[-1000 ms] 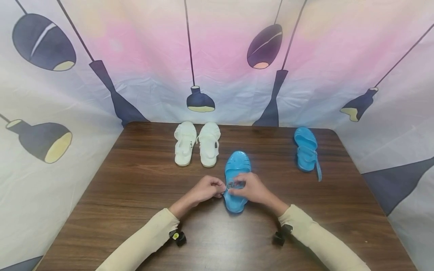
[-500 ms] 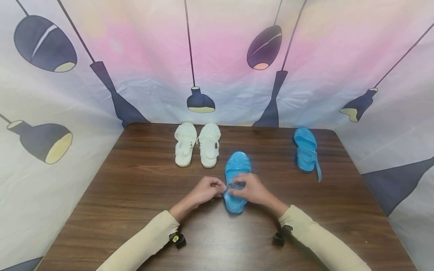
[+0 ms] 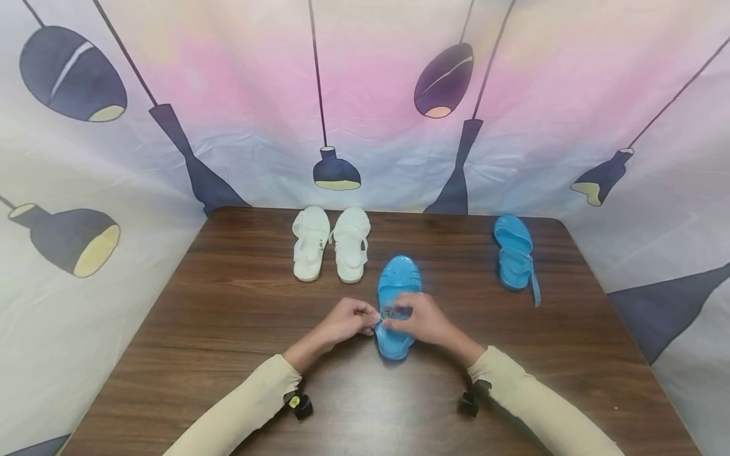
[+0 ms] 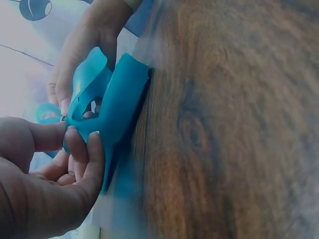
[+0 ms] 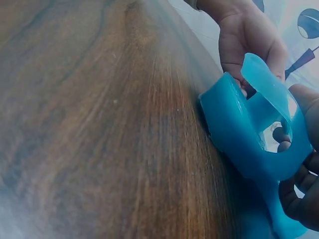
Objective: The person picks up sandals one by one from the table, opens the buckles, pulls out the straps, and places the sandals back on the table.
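A blue jelly sandal (image 3: pixel 400 273) lies on the wooden table, toe pointing away from me. At its left side, my left hand (image 3: pixel 346 318) pinches the sandal's strap close to the small metal buckle (image 3: pixel 388 312). My right hand (image 3: pixel 424 316) reaches over the sandal from the right, thumb and fingers pinching the strap by that buckle. In the left wrist view, a loop of blue strap (image 4: pixel 47 112) stands out beyond the left thumb and finger. The heel part (image 5: pixel 239 124) faces the camera in the right wrist view, and the right fingertips are partly hidden behind the side.
A pair of white sandals, one left (image 3: pixel 311 244) and one right (image 3: pixel 350 245), stands at the back of the table (image 3: pixel 228 304). Farther right is another blue sandal (image 3: pixel 515 252), its loose strap hanging out. A printed cloth (image 3: pixel 376 82) rises behind the table's far edge.
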Demonstrator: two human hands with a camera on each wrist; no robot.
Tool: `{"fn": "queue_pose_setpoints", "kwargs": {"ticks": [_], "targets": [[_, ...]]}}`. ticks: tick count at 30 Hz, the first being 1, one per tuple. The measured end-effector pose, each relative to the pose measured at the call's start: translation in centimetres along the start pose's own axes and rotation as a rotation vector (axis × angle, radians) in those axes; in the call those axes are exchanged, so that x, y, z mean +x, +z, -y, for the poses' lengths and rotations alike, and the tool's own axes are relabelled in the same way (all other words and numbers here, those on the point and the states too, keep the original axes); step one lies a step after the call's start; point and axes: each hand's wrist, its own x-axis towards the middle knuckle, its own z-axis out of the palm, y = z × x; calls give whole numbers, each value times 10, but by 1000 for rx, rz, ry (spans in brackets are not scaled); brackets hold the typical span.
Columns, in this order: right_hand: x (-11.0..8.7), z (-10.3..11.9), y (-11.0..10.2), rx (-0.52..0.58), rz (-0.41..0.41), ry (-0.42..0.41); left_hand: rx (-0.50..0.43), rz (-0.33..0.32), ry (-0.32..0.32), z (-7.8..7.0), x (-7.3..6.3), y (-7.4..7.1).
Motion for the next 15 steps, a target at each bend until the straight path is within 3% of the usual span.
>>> {"fn": "queue_pose_setpoints", "kwargs": {"ticks": [4, 11, 15], "targets": [[0, -1, 0, -13, -17, -8, -18, 2, -9, 0, 2, 0], [-2, -1, 1, -18, -26, -3, 40, -7, -43, 0, -4, -5], [-2, 0, 1, -20, -21, -2, -23, 2, -42, 2, -4, -3]]}}
